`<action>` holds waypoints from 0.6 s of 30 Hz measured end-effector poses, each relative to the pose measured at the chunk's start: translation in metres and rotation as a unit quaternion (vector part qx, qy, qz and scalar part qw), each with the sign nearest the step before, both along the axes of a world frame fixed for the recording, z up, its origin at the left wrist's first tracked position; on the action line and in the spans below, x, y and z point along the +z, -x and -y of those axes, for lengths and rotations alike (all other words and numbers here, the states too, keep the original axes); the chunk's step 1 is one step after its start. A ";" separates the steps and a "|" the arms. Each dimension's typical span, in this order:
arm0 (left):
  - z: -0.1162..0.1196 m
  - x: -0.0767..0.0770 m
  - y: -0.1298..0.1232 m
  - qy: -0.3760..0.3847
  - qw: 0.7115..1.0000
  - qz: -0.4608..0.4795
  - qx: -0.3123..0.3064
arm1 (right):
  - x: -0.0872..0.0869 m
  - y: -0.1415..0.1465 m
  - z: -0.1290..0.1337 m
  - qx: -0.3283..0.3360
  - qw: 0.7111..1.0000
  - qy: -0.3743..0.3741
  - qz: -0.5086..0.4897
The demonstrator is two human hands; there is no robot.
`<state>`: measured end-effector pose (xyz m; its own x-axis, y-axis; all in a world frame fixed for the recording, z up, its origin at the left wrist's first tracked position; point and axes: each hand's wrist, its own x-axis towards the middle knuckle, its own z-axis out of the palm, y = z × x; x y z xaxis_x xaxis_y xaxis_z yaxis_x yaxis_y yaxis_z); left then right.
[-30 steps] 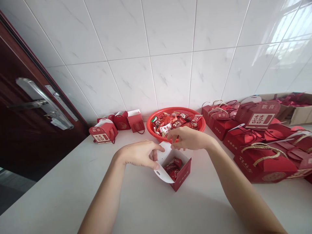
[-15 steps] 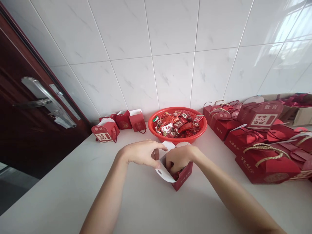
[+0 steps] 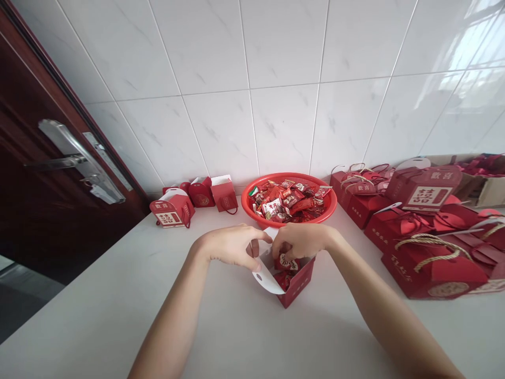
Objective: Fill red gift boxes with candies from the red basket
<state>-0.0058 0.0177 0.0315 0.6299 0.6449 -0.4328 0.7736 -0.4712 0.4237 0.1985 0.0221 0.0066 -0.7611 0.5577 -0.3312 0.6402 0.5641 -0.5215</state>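
Note:
A small red gift box [image 3: 299, 285] stands with its white-lined flaps up in the middle of the white table. My left hand [image 3: 232, 247] grips its left flap, thumb on the near side and fingers behind. Inside the box lie red wrapped candies [image 3: 284, 279]. My right hand [image 3: 302, 241] is at the box mouth, fingers curled down, closed at the upper wrapped candy [image 3: 290, 262]; its fingertips are partly hidden. Just behind the box is a red plastic basket [image 3: 248, 209] heaped with wrapped candies.
Several small red boxes [image 3: 172, 209] stand at the back left by the tiled wall. Larger red gift boxes [image 3: 434, 268] with rope handles are piled at the right. Behind them is a cardboard carton [image 3: 491, 190] with red items. A dark door [image 3: 35, 210] borders the left side.
My right hand has risen from deep inside the box to its mouth, showing the candies in it. My left hand stays on the flap. The view has shifted slightly.

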 end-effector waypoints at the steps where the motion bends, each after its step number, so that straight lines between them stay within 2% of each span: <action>1: 0.000 0.000 0.000 0.001 1.000 0.000 -0.002 | -0.001 0.001 0.000 -0.001 1.000 -0.012 0.000; 6: -0.001 -0.001 0.000 -0.002 1.000 0.005 -0.008 | -0.007 0.009 0.001 -0.011 0.998 -0.051 -0.020; 10: -0.001 -0.001 0.000 -0.008 1.000 -0.001 -0.003 | -0.009 0.012 0.003 -0.027 0.998 -0.053 0.014; 15: 0.000 -0.001 0.000 -0.002 1.000 -0.001 -0.002 | -0.004 0.006 0.005 -0.042 0.996 -0.076 0.009; 18: 0.001 0.000 0.000 -0.001 1.000 0.001 -0.002 | 0.000 0.005 0.008 -0.051 0.994 -0.085 0.038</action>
